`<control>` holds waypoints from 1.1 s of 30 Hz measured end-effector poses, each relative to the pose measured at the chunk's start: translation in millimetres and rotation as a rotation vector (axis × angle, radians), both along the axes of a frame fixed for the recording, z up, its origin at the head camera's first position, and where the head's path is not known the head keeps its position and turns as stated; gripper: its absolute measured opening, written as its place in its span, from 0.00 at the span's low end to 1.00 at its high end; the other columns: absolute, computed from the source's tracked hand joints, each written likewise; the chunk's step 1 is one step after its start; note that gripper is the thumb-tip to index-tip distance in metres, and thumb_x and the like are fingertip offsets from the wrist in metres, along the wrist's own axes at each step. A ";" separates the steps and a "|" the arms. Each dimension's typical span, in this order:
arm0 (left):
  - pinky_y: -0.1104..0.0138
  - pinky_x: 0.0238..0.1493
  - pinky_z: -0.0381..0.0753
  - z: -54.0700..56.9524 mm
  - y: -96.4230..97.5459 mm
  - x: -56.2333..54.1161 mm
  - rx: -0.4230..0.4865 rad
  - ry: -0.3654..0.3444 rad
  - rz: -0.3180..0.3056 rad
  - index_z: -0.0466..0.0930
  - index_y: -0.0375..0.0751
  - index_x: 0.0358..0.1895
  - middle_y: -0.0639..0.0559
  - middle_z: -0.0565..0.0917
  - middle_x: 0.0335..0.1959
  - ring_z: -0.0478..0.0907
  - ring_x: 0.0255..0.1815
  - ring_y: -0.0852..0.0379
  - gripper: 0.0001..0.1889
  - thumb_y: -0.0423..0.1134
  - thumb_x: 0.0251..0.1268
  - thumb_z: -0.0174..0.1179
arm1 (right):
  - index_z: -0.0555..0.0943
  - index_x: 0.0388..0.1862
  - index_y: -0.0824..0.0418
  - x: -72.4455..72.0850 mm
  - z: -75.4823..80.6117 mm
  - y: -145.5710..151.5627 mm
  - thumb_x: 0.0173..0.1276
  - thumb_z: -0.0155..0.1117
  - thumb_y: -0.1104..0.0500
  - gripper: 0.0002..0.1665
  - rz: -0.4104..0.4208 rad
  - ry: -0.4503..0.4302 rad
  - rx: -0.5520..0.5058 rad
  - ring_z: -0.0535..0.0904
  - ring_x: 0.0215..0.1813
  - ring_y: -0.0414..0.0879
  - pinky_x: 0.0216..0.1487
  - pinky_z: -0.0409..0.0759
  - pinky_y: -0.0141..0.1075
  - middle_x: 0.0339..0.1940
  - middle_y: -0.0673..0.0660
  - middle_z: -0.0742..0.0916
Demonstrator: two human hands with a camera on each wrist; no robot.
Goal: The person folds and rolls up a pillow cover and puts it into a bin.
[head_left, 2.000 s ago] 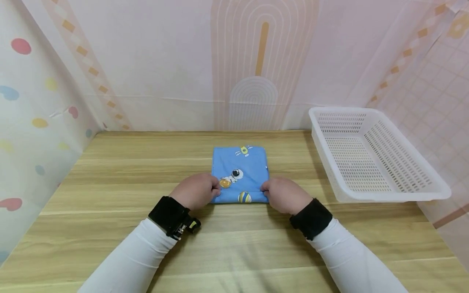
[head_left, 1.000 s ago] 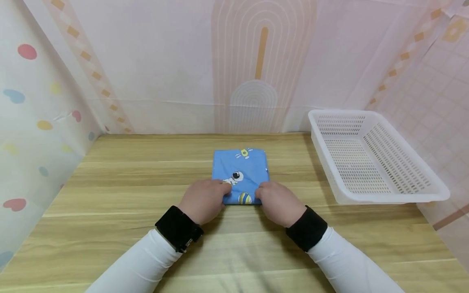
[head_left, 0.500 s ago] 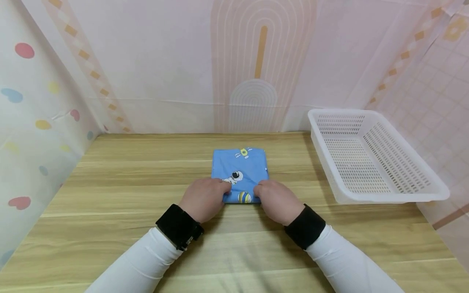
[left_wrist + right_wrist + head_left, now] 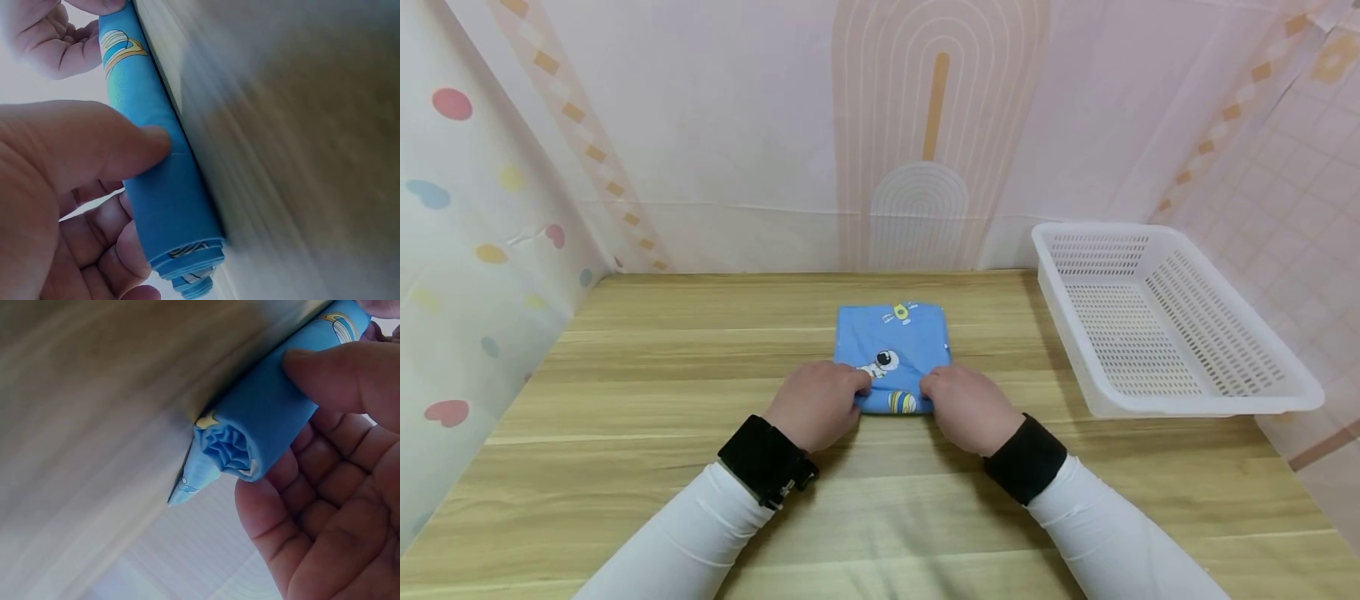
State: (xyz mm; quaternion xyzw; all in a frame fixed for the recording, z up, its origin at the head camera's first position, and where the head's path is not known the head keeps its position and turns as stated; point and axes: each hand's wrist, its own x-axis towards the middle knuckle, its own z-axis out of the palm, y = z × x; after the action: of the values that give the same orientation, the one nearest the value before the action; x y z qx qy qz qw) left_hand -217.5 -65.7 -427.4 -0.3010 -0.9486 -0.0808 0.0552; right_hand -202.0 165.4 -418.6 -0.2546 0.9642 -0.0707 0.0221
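A folded blue cloth (image 4: 891, 337) with astronaut and planet prints lies flat in the middle of the table. Its near edge is rolled up; layered turns show at the roll's end (image 4: 228, 450) in the right wrist view and at the other end (image 4: 187, 259) in the left wrist view. My left hand (image 4: 816, 404) holds the roll near its left end, thumb on the near side and curled fingers on the other. At the right end my right hand (image 4: 973, 412) grips the roll the same way. In the head view both hands hide the cloth's near corners.
A white perforated plastic basket (image 4: 1165, 325) stands on the right of the wooden table (image 4: 647, 375), with nothing in it. Patterned sheets (image 4: 722, 133) hang behind the table and at both sides.
Two seconds ago my hands pinched the cloth at its side edges; now they sit closer together on its near edge. Over the last half second the near edge has curled up slightly, away from me.
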 end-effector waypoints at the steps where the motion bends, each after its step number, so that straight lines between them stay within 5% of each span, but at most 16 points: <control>1: 0.58 0.39 0.82 -0.1 -0.2 -0.4 0.004 -0.013 0.005 0.86 0.49 0.37 0.57 0.87 0.32 0.77 0.31 0.58 0.06 0.33 0.61 0.70 | 0.87 0.46 0.63 0.0 0.2 0.2 0.75 0.63 0.69 0.08 -0.001 -0.005 -0.001 0.80 0.42 0.48 0.53 0.85 0.44 0.41 0.57 0.88; 18: 0.55 0.56 0.84 3.3 -6.6 -6.3 0.055 -0.189 0.051 0.89 0.48 0.53 0.53 0.90 0.47 0.84 0.47 0.53 0.09 0.36 0.74 0.65 | 0.84 0.54 0.65 -7.8 3.4 4.4 0.76 0.61 0.69 0.12 0.007 -0.084 -0.010 0.84 0.54 0.52 0.62 0.83 0.48 0.51 0.60 0.89; 33: 0.56 0.56 0.83 -2.5 -16.9 -22.7 0.176 -0.354 0.052 0.87 0.46 0.55 0.53 0.89 0.49 0.81 0.45 0.57 0.10 0.39 0.81 0.57 | 0.83 0.54 0.62 -21.5 0.4 7.8 0.78 0.60 0.66 0.10 -0.035 -0.209 -0.045 0.80 0.45 0.47 0.59 0.83 0.46 0.47 0.55 0.88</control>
State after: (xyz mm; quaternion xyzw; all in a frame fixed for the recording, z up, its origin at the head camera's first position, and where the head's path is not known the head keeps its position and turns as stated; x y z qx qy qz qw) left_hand -240.2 -82.6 -429.9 -0.2516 -0.9401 -0.2138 -0.0843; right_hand -223.5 173.3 -418.2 -0.2294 0.9591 -0.1192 0.1156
